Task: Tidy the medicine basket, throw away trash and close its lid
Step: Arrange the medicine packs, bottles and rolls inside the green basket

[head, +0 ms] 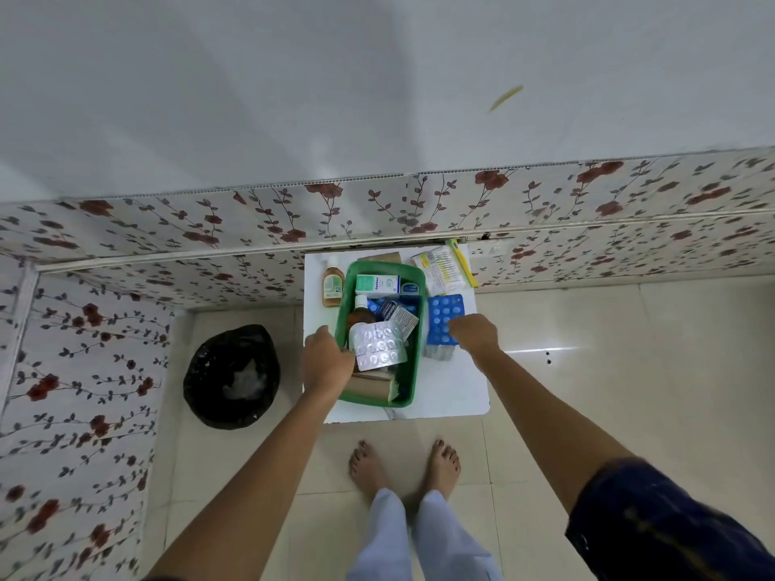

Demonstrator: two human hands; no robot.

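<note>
1. Two bare hands are seen over a small white table (444,387), on which an open green basket (409,371) is set.
2. Left hand (327,358): fingers are closed on the near-left corner of a silver blister strip (379,343), which is held over the basket's middle.
3. Just beyond that grip, inside the basket, a brown bottle with a white cap (361,312) is noted, with a teal-and-white carton (377,283) at the far end and dark blue packets (388,308) between them.
4. Nearer than the grip, at the basket's near end, a tan cardboard piece (369,387) is seen.
5. Right hand (474,333): it is laid on the near-right corner of a blue blister pack (444,318), which lies on the table just outside the basket's right wall. Fingers are curled down; whether the pack is actually pinched cannot be told from this view.
6. Under the blue pack, near the right hand, something pale and clear is partly seen; possibly more strips.
7. Beyond the right hand, at the table's far edge, a printed leaflet with a yellow-green edge (440,266) is recorded.
8. An amber bottle (332,285) lies on the table beyond the left hand, outside the basket's left wall.
9. A bin lined with a black bag (230,375) stands on the floor, left of the left hand and apart from the table.
</note>
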